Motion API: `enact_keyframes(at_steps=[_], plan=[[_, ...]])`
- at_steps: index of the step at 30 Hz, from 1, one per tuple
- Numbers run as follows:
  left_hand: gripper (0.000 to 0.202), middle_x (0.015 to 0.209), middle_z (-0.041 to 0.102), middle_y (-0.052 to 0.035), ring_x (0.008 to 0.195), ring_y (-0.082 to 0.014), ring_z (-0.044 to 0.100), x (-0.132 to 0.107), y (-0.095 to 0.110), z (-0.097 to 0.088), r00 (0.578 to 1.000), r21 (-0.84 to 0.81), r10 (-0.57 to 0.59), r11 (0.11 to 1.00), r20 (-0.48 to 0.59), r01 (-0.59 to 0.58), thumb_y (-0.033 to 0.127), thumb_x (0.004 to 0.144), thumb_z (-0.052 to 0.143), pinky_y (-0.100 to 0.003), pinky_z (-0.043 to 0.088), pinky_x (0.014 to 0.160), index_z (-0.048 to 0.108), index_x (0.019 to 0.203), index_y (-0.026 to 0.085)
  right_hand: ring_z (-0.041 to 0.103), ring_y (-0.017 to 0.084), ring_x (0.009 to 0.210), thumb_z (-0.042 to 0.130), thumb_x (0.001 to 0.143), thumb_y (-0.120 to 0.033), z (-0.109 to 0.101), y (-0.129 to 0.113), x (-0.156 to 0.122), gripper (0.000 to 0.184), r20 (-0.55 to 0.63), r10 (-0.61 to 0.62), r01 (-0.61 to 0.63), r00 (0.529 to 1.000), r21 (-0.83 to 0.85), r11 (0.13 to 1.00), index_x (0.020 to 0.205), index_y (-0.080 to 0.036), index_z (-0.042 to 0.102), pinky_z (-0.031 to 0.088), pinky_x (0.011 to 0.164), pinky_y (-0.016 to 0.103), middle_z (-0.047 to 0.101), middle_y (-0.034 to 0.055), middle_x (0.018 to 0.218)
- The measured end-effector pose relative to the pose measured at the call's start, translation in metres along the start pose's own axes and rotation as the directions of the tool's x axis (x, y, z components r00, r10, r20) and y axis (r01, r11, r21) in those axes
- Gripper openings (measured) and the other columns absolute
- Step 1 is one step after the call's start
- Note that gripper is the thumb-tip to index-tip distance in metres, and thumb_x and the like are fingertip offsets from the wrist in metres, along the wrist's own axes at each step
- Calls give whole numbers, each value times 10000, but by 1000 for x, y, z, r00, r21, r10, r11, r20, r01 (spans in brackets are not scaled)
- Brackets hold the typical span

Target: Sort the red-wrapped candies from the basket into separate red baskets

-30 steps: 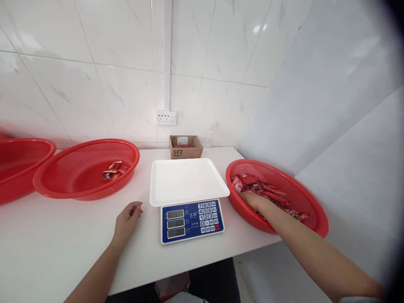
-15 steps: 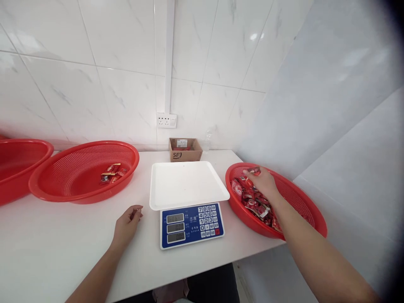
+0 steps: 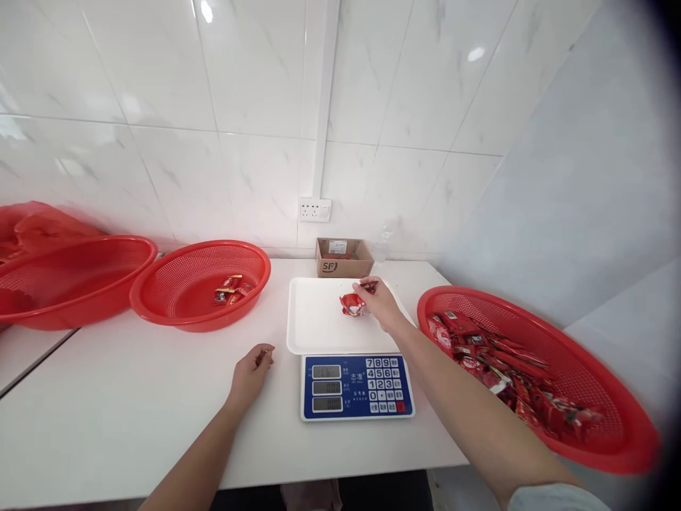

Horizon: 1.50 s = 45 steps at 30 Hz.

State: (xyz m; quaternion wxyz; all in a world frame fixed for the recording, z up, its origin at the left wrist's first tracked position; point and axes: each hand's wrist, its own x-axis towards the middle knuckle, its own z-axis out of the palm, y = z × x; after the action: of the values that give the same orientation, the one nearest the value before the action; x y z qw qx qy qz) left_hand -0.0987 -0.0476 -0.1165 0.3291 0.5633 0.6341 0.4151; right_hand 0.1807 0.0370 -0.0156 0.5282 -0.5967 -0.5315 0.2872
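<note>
My right hand (image 3: 379,301) reaches over the white tray (image 3: 324,328) of the blue scale (image 3: 356,387), its fingers pinched on red snack packets (image 3: 353,304) just above the tray. The red basket (image 3: 606,440) at the right is full of several red packets (image 3: 494,362). My left hand (image 3: 251,375) rests on the white table (image 3: 117,411) left of the scale, fingers loosely curled, nothing seen in it. A second red basket (image 3: 154,298) at the left holds a few packets (image 3: 230,289).
A third red basin (image 3: 79,284) with a red plastic bag (image 3: 37,227) behind it sits at the far left. A small cardboard box (image 3: 343,257) stands against the tiled wall behind the scale, under a wall socket (image 3: 314,209). The table's right edge runs under the full basket.
My right hand lifted out of the full basket with packets and moved left over the scale tray. The view shifted to the left. My left hand stayed put.
</note>
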Motion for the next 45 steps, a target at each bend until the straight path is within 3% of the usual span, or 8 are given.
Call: enact_keyframes(at_steps=[12,17,21,23,29,34,38,45], plan=[[305,708,650,-6,719,-201,624,6,-12,3,999,14,-8,1000,47,7,421,749,465,-324,474,704,634,907,221,601,196,785,632,710,-375,-21,6,-14,296,36,-189,191,981,-303,934,952,-229,545,451,736,365,624,14,864],[295,707,653,0,714,-197,625,3,-6,2,999,24,-7,1000,39,6,420,748,464,-306,471,675,635,890,227,600,175,805,571,781,-341,-22,-6,-20,259,40,-287,285,957,-314,906,1003,-218,518,479,725,330,593,44,979],[297,691,649,2,711,-198,625,2,-3,1,999,39,-10,999,43,9,420,751,451,-308,469,675,635,882,227,590,177,900,505,801,-176,-26,-10,-35,181,302,-465,554,832,-407,727,974,-224,528,470,753,300,581,54,1042],[296,691,651,2,712,-200,626,2,-2,1,999,44,-12,999,47,10,421,749,452,-311,468,674,636,879,229,577,180,946,485,801,-126,-26,-6,-38,180,440,-412,598,798,-492,633,937,-230,541,453,752,285,585,47,1056],[281,700,667,1,724,-208,636,2,-2,1,999,45,-12,999,43,10,412,741,466,-318,478,684,638,872,232,592,159,762,514,822,-164,-20,3,-22,108,370,-209,413,905,-652,636,920,-208,526,416,630,266,593,44,981],[287,706,669,-2,740,-205,647,1,1,1,998,51,-18,999,54,15,416,750,448,-316,485,706,628,875,231,587,183,861,511,829,-188,-18,-11,-25,129,308,-167,341,937,-690,638,947,-233,532,373,615,266,598,37,1039],[294,715,668,-2,740,-210,643,2,0,1,998,69,-23,997,58,19,425,750,448,-318,480,688,629,885,238,598,201,781,514,825,-222,-15,-14,-34,91,224,-91,228,970,-723,653,912,-219,541,337,555,272,614,73,974],[305,726,665,-6,741,-212,630,3,0,0,998,90,-11,996,66,5,430,756,437,-321,469,698,622,899,235,612,171,771,575,808,-339,-9,-29,-43,166,254,-49,200,966,-613,764,934,-257,505,379,586,252,671,0,896]])
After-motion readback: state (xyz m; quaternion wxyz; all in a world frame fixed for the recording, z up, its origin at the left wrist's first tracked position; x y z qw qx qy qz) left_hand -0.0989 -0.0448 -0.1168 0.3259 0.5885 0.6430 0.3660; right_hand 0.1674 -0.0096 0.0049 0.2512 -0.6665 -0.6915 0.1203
